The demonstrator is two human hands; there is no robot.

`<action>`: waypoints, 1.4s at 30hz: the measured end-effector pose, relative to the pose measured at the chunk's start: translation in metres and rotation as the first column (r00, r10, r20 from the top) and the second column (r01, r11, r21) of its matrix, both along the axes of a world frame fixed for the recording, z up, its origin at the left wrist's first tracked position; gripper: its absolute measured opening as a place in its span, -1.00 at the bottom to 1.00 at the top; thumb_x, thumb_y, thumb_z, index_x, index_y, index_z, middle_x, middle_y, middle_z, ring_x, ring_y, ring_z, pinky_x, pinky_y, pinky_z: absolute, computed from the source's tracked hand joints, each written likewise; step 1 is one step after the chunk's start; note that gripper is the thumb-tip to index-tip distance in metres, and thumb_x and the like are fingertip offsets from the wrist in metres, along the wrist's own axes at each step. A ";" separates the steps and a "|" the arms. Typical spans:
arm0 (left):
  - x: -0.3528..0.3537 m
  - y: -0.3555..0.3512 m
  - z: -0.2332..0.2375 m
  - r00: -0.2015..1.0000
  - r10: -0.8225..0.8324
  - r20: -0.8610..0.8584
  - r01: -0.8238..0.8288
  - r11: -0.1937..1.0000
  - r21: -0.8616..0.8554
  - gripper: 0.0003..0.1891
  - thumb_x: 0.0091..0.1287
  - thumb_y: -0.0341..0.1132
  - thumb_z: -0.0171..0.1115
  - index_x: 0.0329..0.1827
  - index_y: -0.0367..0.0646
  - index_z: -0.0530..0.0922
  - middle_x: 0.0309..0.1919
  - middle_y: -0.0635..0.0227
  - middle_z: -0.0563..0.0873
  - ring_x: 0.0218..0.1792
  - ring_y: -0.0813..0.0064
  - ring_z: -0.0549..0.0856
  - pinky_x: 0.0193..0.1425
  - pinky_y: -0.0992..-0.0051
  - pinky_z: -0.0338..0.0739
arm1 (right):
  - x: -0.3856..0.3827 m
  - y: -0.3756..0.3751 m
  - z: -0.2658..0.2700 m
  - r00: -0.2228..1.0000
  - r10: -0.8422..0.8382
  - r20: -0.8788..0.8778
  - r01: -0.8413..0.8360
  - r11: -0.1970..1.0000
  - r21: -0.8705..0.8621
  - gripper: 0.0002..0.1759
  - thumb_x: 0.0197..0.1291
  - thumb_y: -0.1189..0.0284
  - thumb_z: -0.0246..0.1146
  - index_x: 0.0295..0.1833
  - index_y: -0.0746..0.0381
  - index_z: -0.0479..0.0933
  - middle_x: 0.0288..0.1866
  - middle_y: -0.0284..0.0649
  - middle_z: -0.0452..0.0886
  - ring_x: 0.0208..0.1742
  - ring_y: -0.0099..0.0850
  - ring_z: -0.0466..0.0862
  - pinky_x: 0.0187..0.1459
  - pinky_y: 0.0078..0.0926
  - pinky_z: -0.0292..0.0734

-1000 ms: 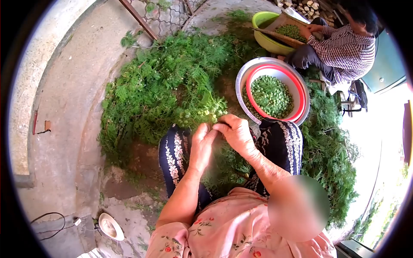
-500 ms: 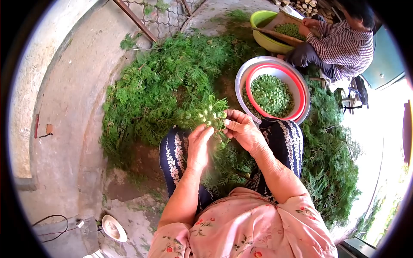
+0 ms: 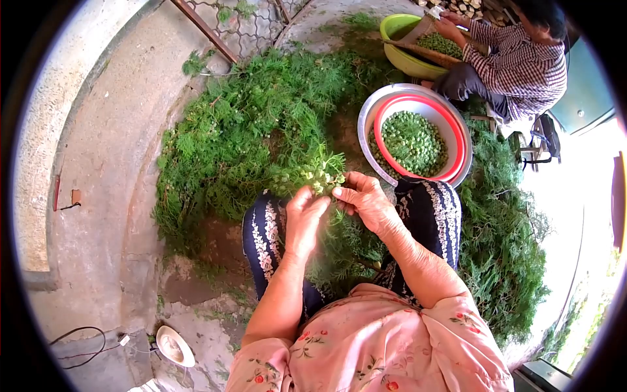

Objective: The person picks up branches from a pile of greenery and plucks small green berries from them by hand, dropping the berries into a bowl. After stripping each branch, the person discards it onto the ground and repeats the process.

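Sprig (image 3: pixel 317 175) of green cones sat above the lap, at the near edge of the foliage heap (image 3: pixel 248 124), near the red basin (image 3: pixel 461 147). I noted both forearms bent inward. Left hand (image 3: pixel 304 219) gripped the stem, fingers pressed together; right hand (image 3: pixel 366 199) pinched the tip, thumb against forefinger.

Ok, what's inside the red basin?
Small green pods fill the red basin, which sits in a metal basin. The pods hide its bottom.
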State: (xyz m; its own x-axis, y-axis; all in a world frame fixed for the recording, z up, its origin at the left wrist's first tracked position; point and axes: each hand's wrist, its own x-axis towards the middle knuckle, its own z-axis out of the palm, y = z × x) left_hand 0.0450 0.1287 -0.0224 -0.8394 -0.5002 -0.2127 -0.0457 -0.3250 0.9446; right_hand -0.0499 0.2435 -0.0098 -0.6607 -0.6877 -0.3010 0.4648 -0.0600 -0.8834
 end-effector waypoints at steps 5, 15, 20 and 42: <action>0.000 -0.001 -0.004 0.999 0.047 -0.023 -0.048 0.998 -0.036 -0.86 0.21 -0.46 0.14 -0.18 -0.14 0.56 -0.32 0.47 0.61 -0.36 0.67 0.53 -0.25 0.64 0.44 | -0.001 -0.001 -0.003 0.996 -0.020 -0.089 0.031 0.992 0.119 -0.92 0.12 0.54 0.24 -0.29 0.34 0.53 -0.58 -0.40 0.49 -0.65 -0.67 0.37 -0.60 -0.73 0.25; 0.001 0.003 -0.004 0.990 0.136 -0.041 -0.130 0.982 0.138 -0.90 0.19 -0.47 0.20 -0.26 -0.14 0.62 -0.37 0.43 0.65 -0.38 0.65 0.55 -0.24 0.63 0.46 | 0.006 -0.010 -0.018 0.959 -0.283 0.005 0.282 0.959 0.013 -0.77 0.11 0.57 0.21 -0.09 0.40 0.53 -0.53 -0.30 0.55 -0.64 -0.62 0.45 -0.62 -0.70 0.32; 0.004 -0.003 -0.002 0.982 0.189 -0.024 -0.180 0.962 0.204 -0.90 0.18 -0.49 0.21 -0.27 -0.16 0.62 -0.38 0.41 0.67 -0.37 0.63 0.60 -0.24 0.63 0.49 | -0.001 -0.009 -0.018 0.870 -0.484 0.097 0.482 0.875 0.046 -0.88 0.16 0.59 0.14 -0.18 0.35 0.52 -0.46 -0.25 0.57 -0.62 -0.55 0.50 -0.64 -0.66 0.35; 0.002 -0.002 0.011 0.979 0.199 0.032 -0.200 0.941 0.274 -0.90 0.23 -0.42 0.18 -0.23 -0.21 0.57 -0.41 0.46 0.64 -0.51 0.75 0.54 -0.53 0.75 0.40 | 0.010 -0.013 -0.019 0.994 -0.083 0.076 0.086 0.995 -0.047 -0.72 0.10 0.59 0.22 -0.04 0.35 0.44 -0.32 -0.30 0.56 -0.51 -0.60 0.48 -0.52 -0.70 0.37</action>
